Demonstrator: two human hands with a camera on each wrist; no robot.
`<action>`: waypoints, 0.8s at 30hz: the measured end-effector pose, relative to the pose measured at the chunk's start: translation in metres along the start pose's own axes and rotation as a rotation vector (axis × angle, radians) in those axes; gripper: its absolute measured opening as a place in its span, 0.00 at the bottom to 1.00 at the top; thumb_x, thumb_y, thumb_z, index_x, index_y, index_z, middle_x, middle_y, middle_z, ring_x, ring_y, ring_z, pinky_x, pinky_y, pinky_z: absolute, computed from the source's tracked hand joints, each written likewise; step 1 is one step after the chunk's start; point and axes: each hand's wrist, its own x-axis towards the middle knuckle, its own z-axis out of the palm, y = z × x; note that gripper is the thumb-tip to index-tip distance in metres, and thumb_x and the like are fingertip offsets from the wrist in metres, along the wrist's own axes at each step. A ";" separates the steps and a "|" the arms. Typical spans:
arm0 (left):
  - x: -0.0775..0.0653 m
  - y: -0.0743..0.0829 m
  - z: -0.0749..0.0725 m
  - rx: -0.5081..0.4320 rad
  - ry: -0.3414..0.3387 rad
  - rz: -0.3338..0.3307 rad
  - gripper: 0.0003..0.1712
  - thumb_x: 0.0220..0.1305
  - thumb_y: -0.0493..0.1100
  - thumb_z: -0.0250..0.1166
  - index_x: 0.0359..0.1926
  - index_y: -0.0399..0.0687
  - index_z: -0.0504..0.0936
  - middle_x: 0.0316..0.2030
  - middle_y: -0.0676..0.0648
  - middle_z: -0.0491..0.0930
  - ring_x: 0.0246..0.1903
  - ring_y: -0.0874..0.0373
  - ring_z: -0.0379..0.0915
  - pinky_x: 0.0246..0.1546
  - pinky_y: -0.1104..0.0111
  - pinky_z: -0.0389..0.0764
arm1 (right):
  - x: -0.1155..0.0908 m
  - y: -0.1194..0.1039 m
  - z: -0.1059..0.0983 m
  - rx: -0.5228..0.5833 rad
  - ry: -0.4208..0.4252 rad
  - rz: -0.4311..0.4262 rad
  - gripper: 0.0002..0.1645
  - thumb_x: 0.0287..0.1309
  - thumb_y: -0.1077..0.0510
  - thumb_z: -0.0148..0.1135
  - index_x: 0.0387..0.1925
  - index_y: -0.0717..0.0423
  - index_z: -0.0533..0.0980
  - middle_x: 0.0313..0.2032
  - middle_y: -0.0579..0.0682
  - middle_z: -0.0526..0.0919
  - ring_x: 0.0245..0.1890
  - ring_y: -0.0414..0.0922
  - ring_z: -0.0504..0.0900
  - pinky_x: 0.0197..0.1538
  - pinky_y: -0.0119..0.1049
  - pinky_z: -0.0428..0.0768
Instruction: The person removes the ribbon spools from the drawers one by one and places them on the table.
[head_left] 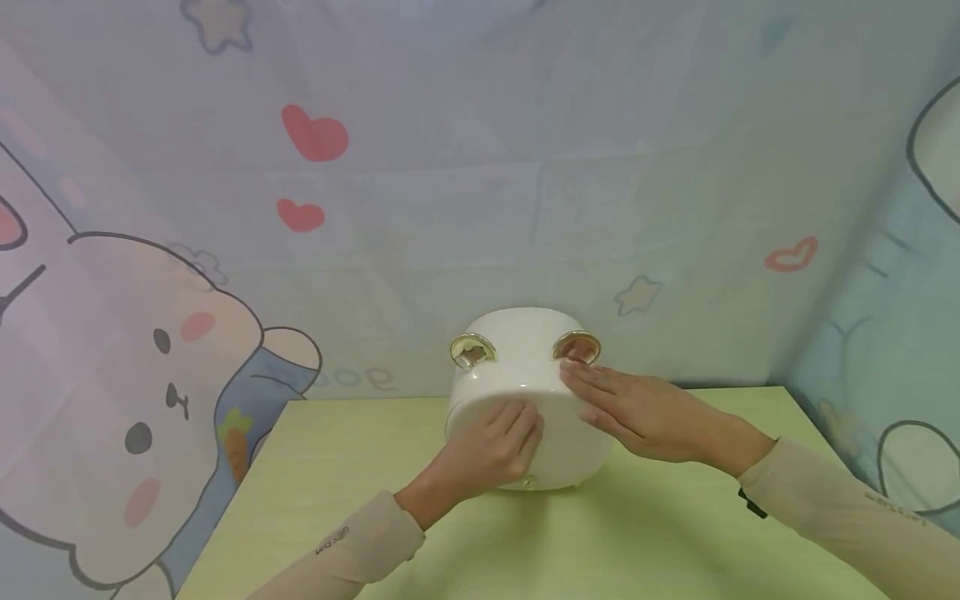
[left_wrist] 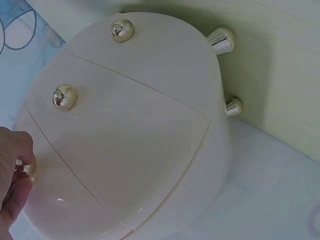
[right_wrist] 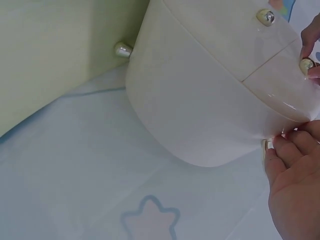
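A glossy white rounded box (head_left: 522, 346) with drawer seams, gold knobs and short gold legs stands on the table. My left hand (head_left: 491, 450) is at its front; in the left wrist view, thumb and finger pinch the uppermost gold knob (left_wrist: 32, 171). Two lower knobs (left_wrist: 65, 97) show on the front there. On the box's top right, my right hand (head_left: 648, 414) lies with fingers extended, fingertips touching the edge beside a gold ear-shaped ring (head_left: 576, 347). A matching gold ring (head_left: 472, 352) sits at top left. The drawers look closed.
The pale green table (head_left: 360, 467) reaches back to a cloth backdrop (head_left: 540, 167) printed with hearts, stars and a rabbit, close behind the box. Another printed cloth (head_left: 892, 333) hangs at the right side.
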 end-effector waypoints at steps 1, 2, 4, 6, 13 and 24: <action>0.000 0.000 0.001 0.002 0.002 0.001 0.20 0.76 0.32 0.47 0.45 0.40 0.88 0.41 0.45 0.86 0.43 0.54 0.83 0.52 0.68 0.85 | 0.000 0.000 0.000 -0.005 0.001 -0.001 0.35 0.82 0.45 0.46 0.82 0.49 0.57 0.82 0.46 0.59 0.80 0.48 0.65 0.73 0.49 0.74; 0.000 0.000 0.002 0.006 0.006 0.002 0.19 0.76 0.32 0.48 0.45 0.40 0.88 0.41 0.45 0.86 0.42 0.54 0.83 0.51 0.68 0.85 | -0.001 0.001 0.001 -0.011 0.004 -0.004 0.35 0.82 0.45 0.46 0.82 0.49 0.57 0.82 0.46 0.59 0.80 0.48 0.65 0.73 0.49 0.75; 0.001 0.001 0.003 0.011 0.014 0.005 0.19 0.75 0.32 0.48 0.44 0.39 0.87 0.40 0.45 0.86 0.42 0.54 0.83 0.51 0.68 0.86 | -0.001 0.001 0.001 -0.020 0.009 -0.010 0.35 0.82 0.45 0.46 0.82 0.49 0.57 0.82 0.46 0.59 0.80 0.49 0.65 0.73 0.49 0.75; 0.001 0.001 0.003 0.015 0.020 0.006 0.19 0.75 0.32 0.48 0.44 0.39 0.87 0.40 0.45 0.86 0.42 0.54 0.83 0.51 0.68 0.86 | -0.001 0.002 0.002 -0.032 0.016 -0.019 0.35 0.82 0.46 0.47 0.82 0.49 0.57 0.82 0.47 0.60 0.79 0.49 0.66 0.72 0.49 0.76; 0.001 0.001 0.004 0.040 0.043 -0.002 0.18 0.75 0.33 0.48 0.41 0.40 0.87 0.39 0.45 0.86 0.40 0.54 0.84 0.48 0.67 0.86 | 0.001 0.000 0.001 -0.040 0.038 -0.042 0.35 0.82 0.47 0.48 0.82 0.50 0.58 0.81 0.47 0.62 0.78 0.49 0.68 0.71 0.50 0.77; 0.001 0.000 0.005 0.034 0.061 0.008 0.18 0.75 0.32 0.48 0.40 0.39 0.86 0.38 0.44 0.84 0.38 0.54 0.83 0.45 0.67 0.86 | 0.001 0.002 0.003 -0.081 0.065 -0.066 0.34 0.81 0.48 0.50 0.81 0.51 0.60 0.80 0.49 0.64 0.77 0.50 0.70 0.70 0.49 0.78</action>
